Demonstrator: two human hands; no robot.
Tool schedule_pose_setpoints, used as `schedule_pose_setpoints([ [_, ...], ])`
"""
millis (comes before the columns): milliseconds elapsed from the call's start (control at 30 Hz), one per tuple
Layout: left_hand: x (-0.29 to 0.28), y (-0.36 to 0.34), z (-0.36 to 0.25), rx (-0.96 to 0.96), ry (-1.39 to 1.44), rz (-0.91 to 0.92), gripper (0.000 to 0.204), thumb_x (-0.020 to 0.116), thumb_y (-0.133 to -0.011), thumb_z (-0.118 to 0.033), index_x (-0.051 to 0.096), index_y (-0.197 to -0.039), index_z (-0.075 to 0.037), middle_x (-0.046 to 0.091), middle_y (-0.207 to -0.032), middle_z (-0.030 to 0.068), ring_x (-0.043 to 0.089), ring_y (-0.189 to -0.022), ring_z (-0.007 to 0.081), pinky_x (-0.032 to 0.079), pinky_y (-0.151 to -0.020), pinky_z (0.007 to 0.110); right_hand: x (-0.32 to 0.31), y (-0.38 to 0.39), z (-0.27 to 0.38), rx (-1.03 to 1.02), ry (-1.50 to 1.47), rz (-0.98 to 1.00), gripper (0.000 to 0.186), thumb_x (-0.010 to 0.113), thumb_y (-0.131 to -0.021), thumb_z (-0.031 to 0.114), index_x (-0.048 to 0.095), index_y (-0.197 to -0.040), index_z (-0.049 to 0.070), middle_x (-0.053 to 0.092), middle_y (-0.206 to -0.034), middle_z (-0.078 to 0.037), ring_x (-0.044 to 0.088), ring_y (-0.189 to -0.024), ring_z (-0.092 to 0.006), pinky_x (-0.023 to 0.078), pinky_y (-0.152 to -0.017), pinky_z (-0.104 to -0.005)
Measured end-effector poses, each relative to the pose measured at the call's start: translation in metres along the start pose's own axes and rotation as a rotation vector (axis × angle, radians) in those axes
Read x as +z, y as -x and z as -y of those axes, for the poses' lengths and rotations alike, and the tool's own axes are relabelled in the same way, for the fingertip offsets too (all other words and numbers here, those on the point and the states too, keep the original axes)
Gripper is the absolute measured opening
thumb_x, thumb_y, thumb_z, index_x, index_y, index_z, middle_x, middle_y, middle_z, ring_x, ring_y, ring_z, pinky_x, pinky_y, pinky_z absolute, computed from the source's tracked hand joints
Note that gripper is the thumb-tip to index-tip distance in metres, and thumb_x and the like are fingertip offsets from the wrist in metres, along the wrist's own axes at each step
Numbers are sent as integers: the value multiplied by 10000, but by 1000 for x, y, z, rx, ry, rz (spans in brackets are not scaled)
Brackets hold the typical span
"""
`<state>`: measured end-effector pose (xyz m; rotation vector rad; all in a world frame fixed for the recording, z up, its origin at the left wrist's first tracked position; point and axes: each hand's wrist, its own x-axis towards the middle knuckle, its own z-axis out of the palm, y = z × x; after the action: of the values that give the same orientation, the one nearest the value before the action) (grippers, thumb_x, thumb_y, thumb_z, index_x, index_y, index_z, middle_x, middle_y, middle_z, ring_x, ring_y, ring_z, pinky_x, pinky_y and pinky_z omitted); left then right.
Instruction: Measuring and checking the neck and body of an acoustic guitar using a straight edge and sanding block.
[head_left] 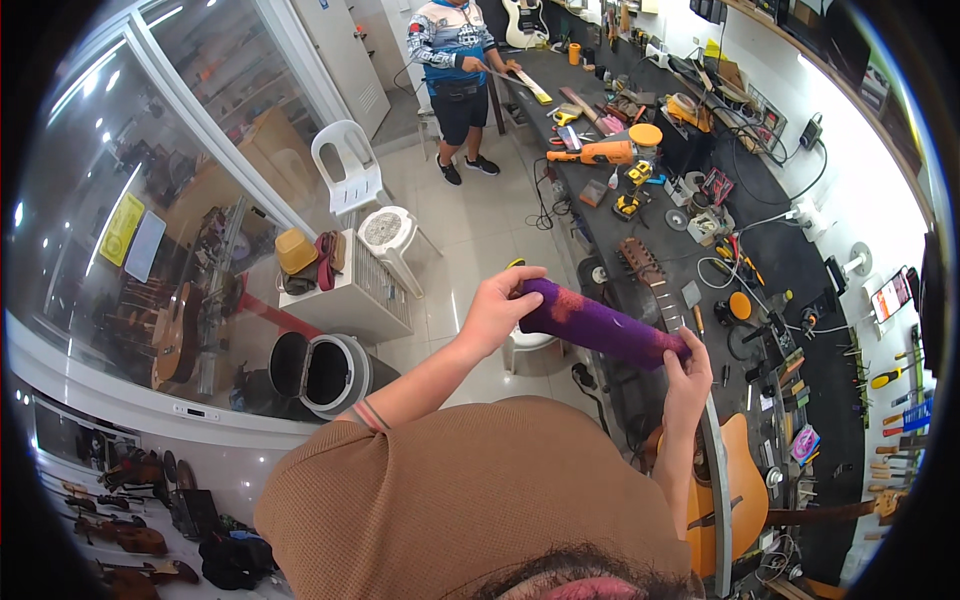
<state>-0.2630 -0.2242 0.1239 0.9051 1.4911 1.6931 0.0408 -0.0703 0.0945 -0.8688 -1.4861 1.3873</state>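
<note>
Item insp.: purple roll point(600, 328), cylindrical, w/ reddish patches nr both ends. Pos.: roll is being held up in front of the wearer's brown shirt point(480, 490), sloping down to R; its R end is overlapping the front edge of the table point(610, 228) in this view. Clearance btwn roll & table: can't tell.

L hand point(505, 305): grip is grasping the roll's L end, thumb & fingers pressing on it. R hand point(688, 375): grip is grasping the R end, thumb resting on the near side, fingers wrapping the tip. Both grips are bearing on the same item.

Table, front edge: brown guitar headstock point(640, 262) is lying just beyond the roll. Near corner, front side: tan guitar body point(742, 480) is resting nr the R forearm.

Table, further up: yellow drill point(628, 205) is lying inside the front edge; orange power tool point(600, 152) is lying beyond it. Twd back edge, misc. cables & small tools are crowding the surface.

Far end: second person point(455, 80) is standing at the front edge, hands working on a long pale piece point(530, 85); white guitar point(527, 22) is standing behind.

Floor, L side: white chair point(347, 165), white stool point(395, 230) & grey bin point(360, 375) w/ raised lid are standing well apart from the roll.
</note>
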Motion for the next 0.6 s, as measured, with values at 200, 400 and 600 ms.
schedule_pose_setpoints([
  [200,-3,0,-12,1,-10,-11,401,684,-991,-4,643,-1386,53,742,-1188,100,691,-1072,149,548,-984,315,3,-3,8,-44,40,-42,398,654,-980,-63,653,-1378,-46,668,-1256,-74,646,-1131,-155,501,-1005,-296],
  [400,-2,-30,-18,126,-110,-41,400,726,-966,-13,677,-1359,36,751,-1128,60,691,-1009,116,566,-916,291,7,-9,35,-143,253,-104,360,682,-958,-50,687,-1316,-15,673,-1157,-79,652,-1081,-191,505,-973,-310],
  [600,-8,-70,-51,271,-220,-92,373,759,-940,-11,723,-1309,29,696,-968,-30,602,-838,44,499,-771,224,11,-53,78,-372,493,-104,294,714,-956,25,719,-1250,25,688,-1121,-94,669,-1050,-214,520,-953,-336],
])
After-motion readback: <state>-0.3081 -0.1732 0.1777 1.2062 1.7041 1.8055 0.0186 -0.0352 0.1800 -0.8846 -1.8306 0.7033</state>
